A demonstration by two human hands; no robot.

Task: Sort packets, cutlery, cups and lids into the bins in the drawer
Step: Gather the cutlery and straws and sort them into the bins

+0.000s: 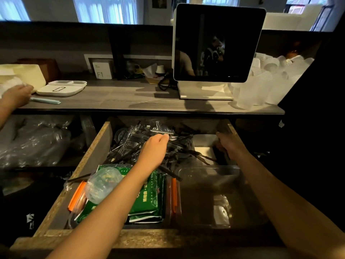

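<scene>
The open drawer [89, 152] holds a heap of black and clear-wrapped cutlery [130, 146] at the back. My left hand [155, 148] reaches into the heap, and its curled fingers pinch a wrapped piece near a white-edged packet [162, 131]. My right hand [226, 144] is over the right side of a metal bin [203, 141] at the back right, its fingers curled round dark black cutlery [222, 156]. Green packets [149, 199] fill an orange-rimmed bin [75, 197] at the front. A clear lid [103, 184] lies on them. A clear bin [209, 193] sits at the front right.
On the counter above stand a white screen stand [205, 92], stacked frosted cups [265, 81], a white scale [61, 88] and a blue pen [45, 100]. Another person's hand [16, 95] rests at the far left. Plastic bags [33, 143] fill the shelf to the left.
</scene>
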